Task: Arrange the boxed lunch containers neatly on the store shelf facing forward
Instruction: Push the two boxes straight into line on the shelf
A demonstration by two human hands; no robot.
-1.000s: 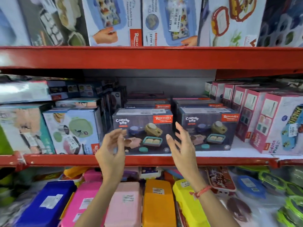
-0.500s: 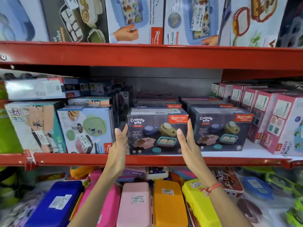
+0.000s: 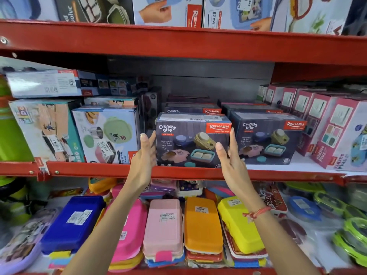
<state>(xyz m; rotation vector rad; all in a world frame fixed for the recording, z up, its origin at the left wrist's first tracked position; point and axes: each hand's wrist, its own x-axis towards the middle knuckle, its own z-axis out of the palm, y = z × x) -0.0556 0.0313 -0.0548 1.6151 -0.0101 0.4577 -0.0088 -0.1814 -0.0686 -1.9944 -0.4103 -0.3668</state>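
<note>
Crunchy Bite box (image 3: 190, 139) stands front-facing at the front edge of the middle shelf (image 3: 288, 175), just beside an identical box (image 3: 266, 137); left hand (image 3: 142, 157) and right hand (image 3: 231, 157) flank its sides. Fingers (image 3: 144, 138) of both hands are straight and lie flat against the box, one hand to each side; none curl round it.

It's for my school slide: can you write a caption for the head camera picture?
Left hand and right hand flank a Crunchy Bite box on the red shelf.
</note>
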